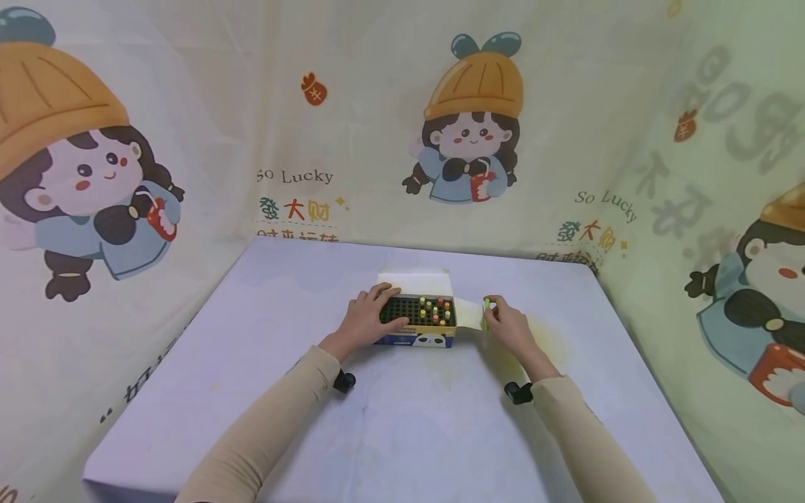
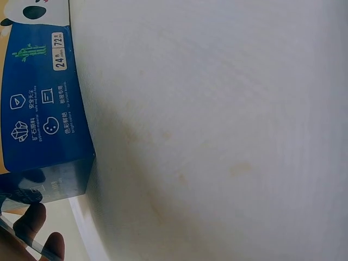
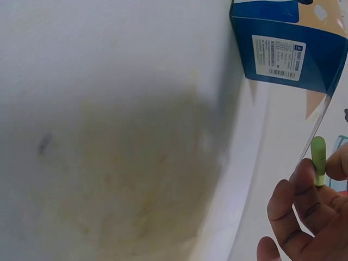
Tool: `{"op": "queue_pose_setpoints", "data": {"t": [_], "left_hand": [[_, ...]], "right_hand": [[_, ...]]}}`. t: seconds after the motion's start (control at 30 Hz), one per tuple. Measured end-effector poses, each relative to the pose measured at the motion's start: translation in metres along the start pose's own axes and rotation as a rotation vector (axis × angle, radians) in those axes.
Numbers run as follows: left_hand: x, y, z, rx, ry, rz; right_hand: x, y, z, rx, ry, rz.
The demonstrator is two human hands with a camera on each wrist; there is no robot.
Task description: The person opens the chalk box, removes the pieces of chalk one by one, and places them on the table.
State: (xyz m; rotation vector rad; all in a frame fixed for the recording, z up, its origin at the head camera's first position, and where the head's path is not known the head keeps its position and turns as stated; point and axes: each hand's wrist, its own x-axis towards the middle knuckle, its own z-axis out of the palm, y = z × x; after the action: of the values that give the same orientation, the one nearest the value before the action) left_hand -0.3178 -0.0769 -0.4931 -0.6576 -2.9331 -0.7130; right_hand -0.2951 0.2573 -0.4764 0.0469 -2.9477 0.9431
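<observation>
A blue and yellow chalk box [image 1: 402, 335] with a panda on its front stands open on the table. Its dark holed insert bears several coloured chalk sticks [image 1: 435, 318] at the right end, and empty holes show to their left. My left hand [image 1: 367, 318] holds the box's left end, the thumb on the near side and fingers toward the far edge. Just right of the box, beside its open side flap [image 1: 468, 314], my right hand [image 1: 511, 328] pinches a green chalk stick [image 3: 318, 155] between thumb and fingers, roughly upright.
The box's white lid [image 1: 415, 281] is folded back behind it. A pale cloth covers the table [image 1: 251, 405], faintly stained in places. Behind and beside it hang printed curtains [image 1: 371, 140]. Each wrist bears a small black camera [image 1: 518, 392].
</observation>
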Motion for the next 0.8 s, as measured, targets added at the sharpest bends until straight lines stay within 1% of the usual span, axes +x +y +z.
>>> {"op": "queue_pose_setpoints", "data": {"t": [0.2, 0.47, 0.7, 0.8], "left_hand": [[0.000, 0.000, 0.000, -0.014, -0.005, -0.003], [-0.001, 0.000, 0.000, -0.005, -0.025, -0.013], [0.001, -0.002, 0.001, -0.013, -0.011, -0.002], [0.000, -0.002, 0.001, -0.018, -0.006, -0.002]], "right_hand": [[-0.001, 0.006, 0.000, -0.028, -0.013, 0.022], [-0.004, 0.014, 0.001, -0.038, -0.062, 0.060], [-0.001, 0.025, 0.000, -0.094, -0.115, 0.012], [-0.003, 0.026, 0.003, -0.136, -0.144, 0.011]]}}
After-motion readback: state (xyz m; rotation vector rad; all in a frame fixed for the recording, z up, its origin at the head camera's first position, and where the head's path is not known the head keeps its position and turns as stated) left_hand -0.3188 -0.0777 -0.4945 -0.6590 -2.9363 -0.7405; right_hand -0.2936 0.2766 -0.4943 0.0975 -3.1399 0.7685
